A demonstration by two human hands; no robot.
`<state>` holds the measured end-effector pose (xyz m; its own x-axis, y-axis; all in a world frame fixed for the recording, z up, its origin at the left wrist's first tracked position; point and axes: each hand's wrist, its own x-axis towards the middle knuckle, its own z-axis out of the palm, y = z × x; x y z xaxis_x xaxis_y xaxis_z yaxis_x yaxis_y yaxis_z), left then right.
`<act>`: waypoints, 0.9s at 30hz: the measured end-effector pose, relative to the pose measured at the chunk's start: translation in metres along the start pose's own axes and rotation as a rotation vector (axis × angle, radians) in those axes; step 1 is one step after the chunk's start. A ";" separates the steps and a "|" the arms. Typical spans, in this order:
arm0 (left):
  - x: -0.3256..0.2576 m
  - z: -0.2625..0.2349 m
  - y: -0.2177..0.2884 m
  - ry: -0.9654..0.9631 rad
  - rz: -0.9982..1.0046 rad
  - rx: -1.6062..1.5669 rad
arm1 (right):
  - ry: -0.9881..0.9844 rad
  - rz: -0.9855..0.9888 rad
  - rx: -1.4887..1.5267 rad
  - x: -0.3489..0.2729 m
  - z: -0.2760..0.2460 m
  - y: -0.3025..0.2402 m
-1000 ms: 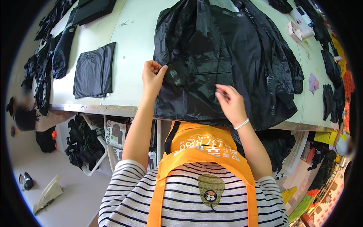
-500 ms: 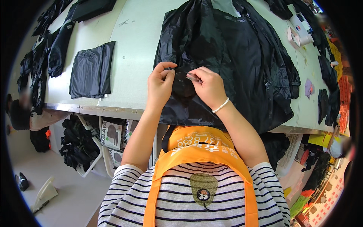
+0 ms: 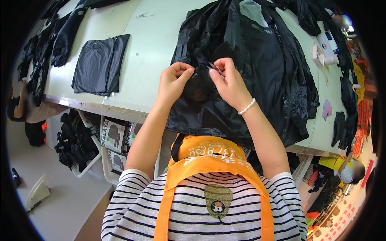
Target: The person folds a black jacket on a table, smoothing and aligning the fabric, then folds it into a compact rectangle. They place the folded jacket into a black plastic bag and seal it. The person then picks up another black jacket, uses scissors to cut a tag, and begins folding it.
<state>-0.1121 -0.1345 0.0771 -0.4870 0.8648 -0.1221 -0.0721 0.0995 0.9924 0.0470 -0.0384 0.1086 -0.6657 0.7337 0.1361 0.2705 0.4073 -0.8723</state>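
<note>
A black, shiny jacket [image 3: 265, 76] is spread on the pale table in front of me, its lower edge hanging near my body. My left hand [image 3: 173, 83] is closed, thumb and forefinger pinching a bit of the jacket's cloth at its left part. Just to the right, my right hand [image 3: 234, 86] has its fingers closed on a slim metal tool that looks like thread snips [image 3: 216, 69], pointing up and left over the cloth. The fingers partly cover the tool. Dark folds hide the exact spot between both hands.
A folded black garment [image 3: 100, 65] lies to the left on the table [image 3: 148, 48]. Below the edge, white baskets [image 3: 107, 170] hold black cloth and printed packages. More dark garments [image 3: 66, 40] lie far left; a white device [image 3: 327, 48] stands far right. Another person [image 3: 350, 170] is at right.
My right hand has moved slightly right and up with its fingers a little more spread, and the tool now points up-left. My left hand has shifted slightly right. The whole view has shifted slightly.
</note>
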 end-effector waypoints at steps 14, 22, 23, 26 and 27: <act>0.008 0.000 -0.004 0.019 0.051 0.023 | -0.169 -0.154 -0.400 0.013 0.004 -0.014; 0.006 -0.001 -0.007 0.028 0.083 -0.008 | -0.151 -0.143 -0.316 0.015 0.005 -0.008; 0.006 -0.002 -0.007 0.027 0.082 -0.021 | -0.103 -0.122 -0.199 0.017 0.005 -0.002; 0.005 -0.004 -0.005 0.006 0.078 -0.090 | -0.149 0.064 0.243 0.026 0.002 0.024; 0.004 -0.006 -0.006 -0.003 0.058 -0.132 | -0.241 0.109 0.356 0.026 0.003 0.030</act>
<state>-0.1186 -0.1341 0.0703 -0.4913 0.8686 -0.0645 -0.1579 -0.0160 0.9873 0.0349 -0.0088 0.0847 -0.8009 0.5973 -0.0418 0.1195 0.0910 -0.9887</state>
